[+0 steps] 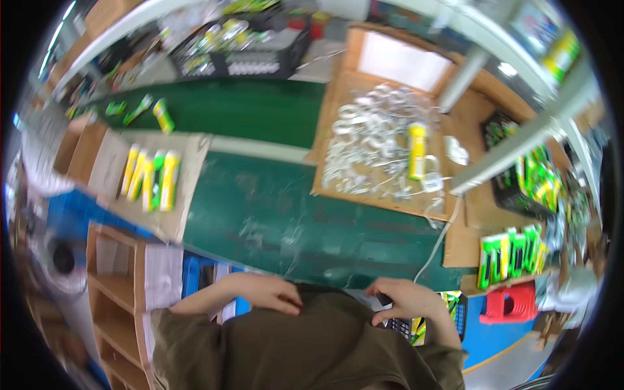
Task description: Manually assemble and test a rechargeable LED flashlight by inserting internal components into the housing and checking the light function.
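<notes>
Both hands are close to the front of my dark olive shirt (312,344), at the near edge of the green bench (292,240). My left hand (273,294) rests by the shirt with its fingers loosely bent and nothing visible in them. On the other side, my right hand (406,300) has its thumb and fingers apart, and no held object shows. Below the right wrist, a dark crate (460,315) with yellow-green packages is partly covered by the arm. The picture is blurred, so I cannot tell whether the fingertips touch the cloth.
A cardboard tray (370,203) holds white coiled cables and a yellow tube-shaped package (416,153). Several yellow-green packages (149,179) lie on cardboard at left; others (510,257) stand at right above a red bin (509,304). A black crate (257,62) sits at the back.
</notes>
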{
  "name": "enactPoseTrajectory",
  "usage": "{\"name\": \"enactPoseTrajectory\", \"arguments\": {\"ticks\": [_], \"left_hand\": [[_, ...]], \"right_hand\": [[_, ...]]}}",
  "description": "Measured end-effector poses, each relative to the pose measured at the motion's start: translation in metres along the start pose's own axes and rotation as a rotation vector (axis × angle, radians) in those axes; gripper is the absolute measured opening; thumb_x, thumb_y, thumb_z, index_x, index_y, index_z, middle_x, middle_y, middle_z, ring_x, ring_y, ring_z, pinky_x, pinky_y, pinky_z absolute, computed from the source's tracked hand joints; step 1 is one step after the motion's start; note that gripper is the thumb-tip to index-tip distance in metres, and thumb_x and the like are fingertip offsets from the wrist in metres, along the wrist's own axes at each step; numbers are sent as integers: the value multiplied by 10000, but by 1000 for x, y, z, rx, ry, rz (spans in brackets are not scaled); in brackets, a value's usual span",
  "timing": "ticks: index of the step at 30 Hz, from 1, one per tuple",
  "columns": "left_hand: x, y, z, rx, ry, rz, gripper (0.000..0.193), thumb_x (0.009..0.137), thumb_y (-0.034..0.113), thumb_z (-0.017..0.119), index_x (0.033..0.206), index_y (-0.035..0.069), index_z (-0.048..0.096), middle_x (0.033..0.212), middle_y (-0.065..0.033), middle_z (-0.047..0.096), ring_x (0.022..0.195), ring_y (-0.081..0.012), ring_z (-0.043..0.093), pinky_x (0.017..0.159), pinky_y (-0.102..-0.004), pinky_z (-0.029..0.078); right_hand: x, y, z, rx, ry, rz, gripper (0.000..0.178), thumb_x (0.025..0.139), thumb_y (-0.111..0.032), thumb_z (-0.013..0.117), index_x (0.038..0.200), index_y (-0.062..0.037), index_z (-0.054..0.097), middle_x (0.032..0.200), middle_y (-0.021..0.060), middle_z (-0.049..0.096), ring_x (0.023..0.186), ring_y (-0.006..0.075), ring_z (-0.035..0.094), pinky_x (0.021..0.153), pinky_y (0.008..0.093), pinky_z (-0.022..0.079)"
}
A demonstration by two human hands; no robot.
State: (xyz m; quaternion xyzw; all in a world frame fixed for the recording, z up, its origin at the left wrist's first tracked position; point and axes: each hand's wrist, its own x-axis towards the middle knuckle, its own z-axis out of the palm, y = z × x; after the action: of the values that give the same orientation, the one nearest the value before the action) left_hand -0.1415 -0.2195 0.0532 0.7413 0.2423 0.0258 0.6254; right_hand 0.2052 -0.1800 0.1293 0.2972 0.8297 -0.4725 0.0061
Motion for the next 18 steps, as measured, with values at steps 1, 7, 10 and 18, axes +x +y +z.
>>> {"name": "enactPoseTrajectory", "arguments": {"ticks": [1, 7, 10, 18], "left_hand": [[2, -2, 8, -82, 25, -30, 220, 920, 223, 654, 1027, 31, 662, 941, -103, 647, 863, -190, 626, 733, -304, 489], [19, -9, 13, -346, 688, 88, 136, 930, 168, 619, 874, 44, 622, 826, -9, 612, 773, -80, 547, 665, -265, 445], [29, -14, -9, -503, 802, -28, 152, 951, 168, 598, 880, 33, 596, 813, 13, 598, 762, -47, 519, 676, -246, 441], [16, 4, -31, -283, 219, 31, 230, 960, 259, 587, 1001, 33, 596, 772, -59, 654, 708, -167, 629, 631, -312, 484]], "right_hand": [[-4, 18, 21, 72, -175, 124, 434, 781, -352, 783, 856, -23, 510, 958, 138, 632, 851, 292, 618, 700, 363, 483], [-19, 39, 69, 938, -36, 57, 300, 846, 72, 596, 779, -88, 351, 888, 64, 530, 825, 150, 480, 718, 291, 406], [-10, 46, 57, 1251, 106, 73, 340, 760, 128, 593, 756, -112, 353, 778, 121, 562, 739, 217, 574, 688, 331, 475], [32, 61, 24, 765, 550, -4, 356, 819, 47, 633, 772, -128, 327, 758, 61, 508, 630, 150, 521, 612, 280, 470]]}}
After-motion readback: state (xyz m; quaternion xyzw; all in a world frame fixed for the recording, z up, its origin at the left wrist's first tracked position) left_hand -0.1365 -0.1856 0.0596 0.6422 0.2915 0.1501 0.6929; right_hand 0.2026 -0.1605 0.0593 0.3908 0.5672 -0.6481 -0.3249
